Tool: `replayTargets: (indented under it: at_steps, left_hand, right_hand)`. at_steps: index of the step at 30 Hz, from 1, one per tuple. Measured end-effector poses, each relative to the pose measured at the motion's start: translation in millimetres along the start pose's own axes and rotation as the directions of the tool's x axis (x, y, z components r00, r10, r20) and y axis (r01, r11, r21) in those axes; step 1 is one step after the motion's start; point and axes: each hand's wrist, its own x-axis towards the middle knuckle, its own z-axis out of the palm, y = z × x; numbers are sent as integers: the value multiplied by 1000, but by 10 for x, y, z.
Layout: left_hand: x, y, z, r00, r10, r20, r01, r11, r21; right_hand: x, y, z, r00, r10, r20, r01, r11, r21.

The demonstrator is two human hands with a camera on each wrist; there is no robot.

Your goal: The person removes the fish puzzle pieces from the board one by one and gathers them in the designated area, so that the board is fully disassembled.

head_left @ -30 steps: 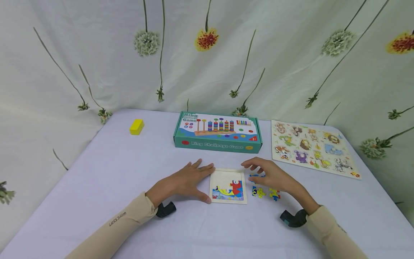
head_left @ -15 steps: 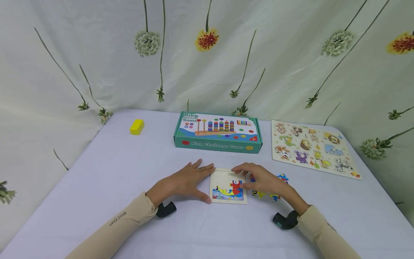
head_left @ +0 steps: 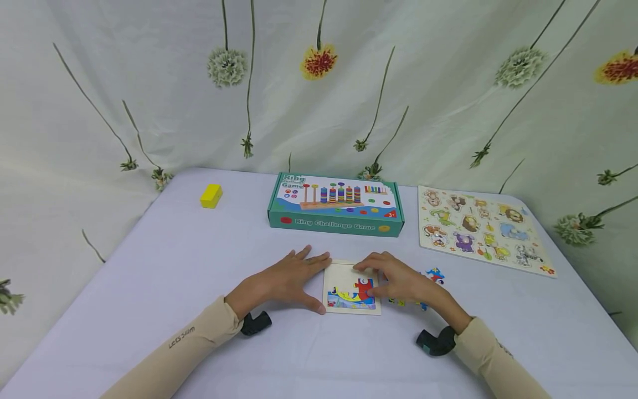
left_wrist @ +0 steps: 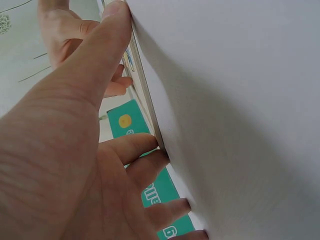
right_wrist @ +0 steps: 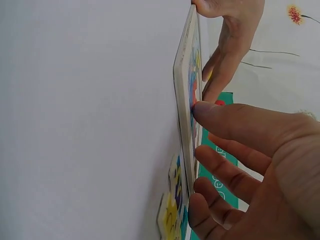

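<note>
Head view: the left hand (head_left: 284, 281), fingers spread, touches the left edge of the puzzle tray (head_left: 340, 270) on the table (head_left: 164, 271); the right hand (head_left: 401, 279) is over its right side, loose pieces (head_left: 435, 275) just right. Left wrist: thumb and fingertips meet the tray. Right wrist: fingers apart, thumb on the picture.

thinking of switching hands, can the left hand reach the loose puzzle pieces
Probably not easily: the left hand touches the puzzle board on its left, and the right hand partly blocks the way to the loose pieces.
</note>
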Motion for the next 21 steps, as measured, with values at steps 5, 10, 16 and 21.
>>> replayTargets:
  at_steps: [5, 10, 16, 21]
  left_hand:
    - [-3, -3, 3, 1000, 0, 0, 0, 1000, 4]
    - [-1, -2, 5, 1000, 2, 1, -2, 1000, 10]
    - [3, -5, 8, 1000, 6, -2, -6, 1000, 13]
    - [5, -8, 9, 1000, 10, -5, -9, 1000, 16]
  right_hand:
    - [4, 3, 11, 1000, 13, -1, -13, 1000, -10]
    - [-4, -13, 11, 1000, 18, -3, -18, 1000, -10]
    - [-5, -24, 14, 1000, 24, 2, -24, 1000, -4]
    - [-1, -18, 15, 1000, 18, 4, -18, 1000, -13]
